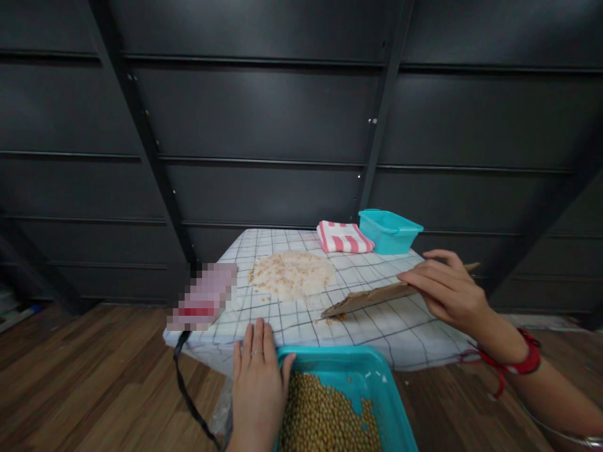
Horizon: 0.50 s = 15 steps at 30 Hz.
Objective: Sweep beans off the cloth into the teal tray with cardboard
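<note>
My right hand (447,289) grips a strip of brown cardboard (372,298), held low over the checked tablecloth. A few yellow beans (330,320) lie by the cardboard's far tip. My left hand (258,376) is open, its fingers stretched flat over the table's near edge and its thumb by the corner rim of a teal tub (330,351). Inside the tub is a heap of soybeans (325,414). A pile of white rice (296,276) with yellow beans mixed in is spread on the tablecloth beyond both hands.
A folded pink-and-white striped cloth (345,237) and a smaller teal basket (389,232) stand at the back right. At the left edge lies a blurred-out pinkish object (205,298) with a black strap (186,383) hanging down. A dark panelled wall (264,113) rises behind the table.
</note>
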### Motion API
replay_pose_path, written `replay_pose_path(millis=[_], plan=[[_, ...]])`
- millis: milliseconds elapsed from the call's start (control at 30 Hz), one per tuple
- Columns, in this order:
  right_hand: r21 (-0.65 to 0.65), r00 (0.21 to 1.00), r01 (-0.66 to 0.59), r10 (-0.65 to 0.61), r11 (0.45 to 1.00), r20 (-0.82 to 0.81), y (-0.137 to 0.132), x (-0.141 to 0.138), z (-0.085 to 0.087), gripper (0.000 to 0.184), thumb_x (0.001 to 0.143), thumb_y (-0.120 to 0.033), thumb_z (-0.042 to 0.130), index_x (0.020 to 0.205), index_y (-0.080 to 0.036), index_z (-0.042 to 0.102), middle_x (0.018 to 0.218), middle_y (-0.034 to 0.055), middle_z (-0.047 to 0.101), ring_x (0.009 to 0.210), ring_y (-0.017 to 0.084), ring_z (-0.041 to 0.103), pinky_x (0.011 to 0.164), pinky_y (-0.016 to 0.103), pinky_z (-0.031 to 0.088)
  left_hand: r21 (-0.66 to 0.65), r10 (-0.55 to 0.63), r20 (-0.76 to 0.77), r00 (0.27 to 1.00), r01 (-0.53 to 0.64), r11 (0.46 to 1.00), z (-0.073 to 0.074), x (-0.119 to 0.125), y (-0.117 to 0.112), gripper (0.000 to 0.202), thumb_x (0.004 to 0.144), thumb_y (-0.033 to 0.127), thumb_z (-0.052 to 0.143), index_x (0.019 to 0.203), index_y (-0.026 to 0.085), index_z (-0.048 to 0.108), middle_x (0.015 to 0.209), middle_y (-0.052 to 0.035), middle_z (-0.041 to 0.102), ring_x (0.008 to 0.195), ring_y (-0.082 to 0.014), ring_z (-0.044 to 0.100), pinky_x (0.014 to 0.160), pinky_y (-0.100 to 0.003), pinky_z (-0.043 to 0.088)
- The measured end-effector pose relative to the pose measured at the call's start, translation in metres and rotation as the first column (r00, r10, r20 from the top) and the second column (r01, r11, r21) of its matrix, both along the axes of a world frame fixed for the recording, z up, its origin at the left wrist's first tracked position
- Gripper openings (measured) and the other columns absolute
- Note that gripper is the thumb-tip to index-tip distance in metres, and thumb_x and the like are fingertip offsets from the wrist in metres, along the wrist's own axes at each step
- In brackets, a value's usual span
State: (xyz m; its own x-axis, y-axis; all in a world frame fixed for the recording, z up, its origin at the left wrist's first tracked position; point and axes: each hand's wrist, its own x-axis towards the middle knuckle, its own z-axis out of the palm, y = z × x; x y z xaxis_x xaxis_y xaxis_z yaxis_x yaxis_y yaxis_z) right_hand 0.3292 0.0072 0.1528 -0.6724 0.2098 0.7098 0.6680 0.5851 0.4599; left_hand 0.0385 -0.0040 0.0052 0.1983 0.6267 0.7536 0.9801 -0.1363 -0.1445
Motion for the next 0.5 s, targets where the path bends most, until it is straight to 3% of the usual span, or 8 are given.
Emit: replay_pose_path(millis=[500], plan=[[-0.033, 0.999, -0.03, 0.029, 0.999, -0.015, -0.015, -0.003, 0.0, 0.03, 0.077, -0.001, 0.044, 0.1, -0.02, 0.051, 0.073, 0.001, 0.063, 0.064, 0.012, 0.057, 0.077, 0.037, 0.04, -0.085, 0.019, 0.05, 0.999, -0.015, 0.996, -0.006, 0.0, 0.002, 0.057, 0.085, 0.046, 0.023, 0.113, 0.005, 0.051, 0.119, -0.0184, 0.054, 0.113, -0.0287, 0.047, 0.091, -0.049, 0.039]])
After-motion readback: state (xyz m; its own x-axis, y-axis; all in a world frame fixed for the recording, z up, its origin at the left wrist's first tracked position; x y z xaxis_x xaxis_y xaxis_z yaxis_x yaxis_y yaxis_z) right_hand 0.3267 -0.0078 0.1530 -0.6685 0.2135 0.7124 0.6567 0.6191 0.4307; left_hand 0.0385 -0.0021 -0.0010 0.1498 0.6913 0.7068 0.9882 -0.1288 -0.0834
